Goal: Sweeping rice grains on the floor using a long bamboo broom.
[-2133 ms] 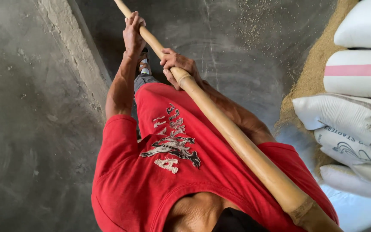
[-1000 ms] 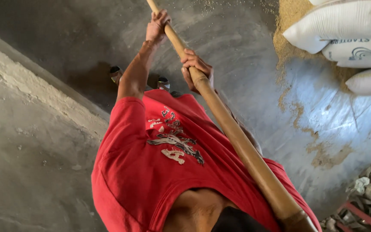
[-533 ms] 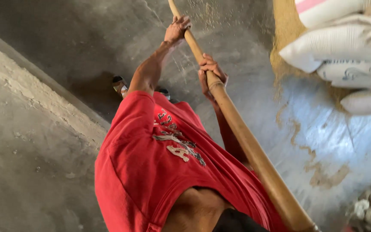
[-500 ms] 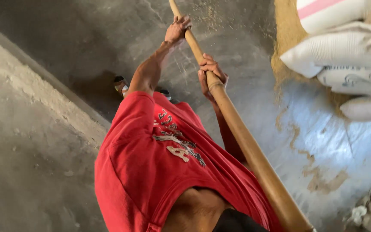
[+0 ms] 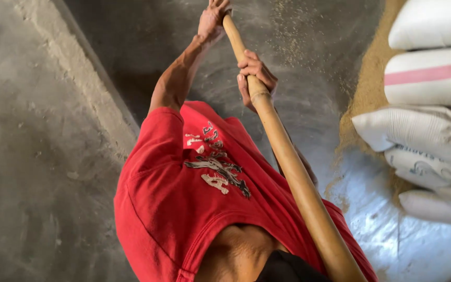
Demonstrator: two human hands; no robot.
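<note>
Both the left hand [image 5: 212, 18] and right hand [image 5: 256, 78] were clamped on the pole [image 5: 288, 156], slanting over the grain-strewn floor [image 5: 298, 42]; its hidden end probably wanted even, steady strokes.

This looks like a grain store. White sacks [image 5: 424, 136] are piled at the right, and loose grain [image 5: 364, 94] lies on the gray concrete floor [image 5: 37, 172].
</note>
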